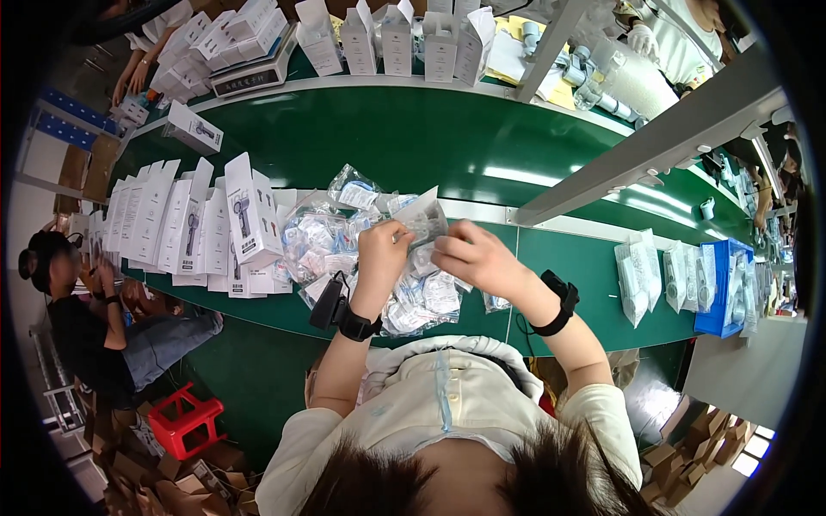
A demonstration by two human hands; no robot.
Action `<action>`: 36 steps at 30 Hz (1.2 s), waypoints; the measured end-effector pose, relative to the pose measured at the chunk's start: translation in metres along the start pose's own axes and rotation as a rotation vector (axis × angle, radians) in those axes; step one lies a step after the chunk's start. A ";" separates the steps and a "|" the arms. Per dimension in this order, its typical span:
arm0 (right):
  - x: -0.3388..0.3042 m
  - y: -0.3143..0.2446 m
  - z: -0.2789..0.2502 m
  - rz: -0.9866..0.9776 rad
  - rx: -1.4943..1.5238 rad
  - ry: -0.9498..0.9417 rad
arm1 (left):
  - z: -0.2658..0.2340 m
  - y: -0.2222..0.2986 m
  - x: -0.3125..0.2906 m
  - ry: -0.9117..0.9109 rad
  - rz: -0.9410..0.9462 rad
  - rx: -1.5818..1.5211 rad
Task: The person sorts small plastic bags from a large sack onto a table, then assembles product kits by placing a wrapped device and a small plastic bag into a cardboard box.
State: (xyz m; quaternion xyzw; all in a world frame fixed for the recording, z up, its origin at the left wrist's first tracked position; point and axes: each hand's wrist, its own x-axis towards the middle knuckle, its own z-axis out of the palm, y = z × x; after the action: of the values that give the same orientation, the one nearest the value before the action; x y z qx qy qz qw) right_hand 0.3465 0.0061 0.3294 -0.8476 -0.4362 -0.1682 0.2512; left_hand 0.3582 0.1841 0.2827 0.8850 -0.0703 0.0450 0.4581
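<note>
A small white carton with an upright flap stands open between my hands. My left hand grips the carton's left side, its thumb and fingers pressed together. At the carton's right side, my right hand has its fingers curled into a pinch. What those fingers hold, if anything, is too small to make out. Beneath and around both hands lies a pile of clear plastic bags with white and blue parts inside. More bagged parts spread left of my left hand.
A row of open white cartons lines the left of the green table. Cartons also stand on the back shelf beside a scale. A slanted metal post crosses the right; a blue bin sits beyond clear-wrapped packs.
</note>
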 end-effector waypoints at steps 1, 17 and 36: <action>0.000 0.000 0.008 -0.085 -0.022 -0.171 | 0.000 0.002 0.001 -0.009 0.003 0.015; -0.012 0.069 0.078 0.848 1.150 0.416 | -0.078 -0.059 0.032 0.424 0.153 0.078; -0.081 -0.002 0.060 0.772 1.572 0.304 | 0.012 -0.008 -0.059 -0.453 -0.139 -0.782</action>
State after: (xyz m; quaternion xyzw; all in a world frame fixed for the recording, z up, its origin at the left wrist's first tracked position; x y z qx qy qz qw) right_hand 0.3027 -0.0115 0.2401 -0.4867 -0.0714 0.1656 0.8548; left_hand 0.3015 0.1841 0.2606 0.6355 -0.1210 -0.2106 0.7329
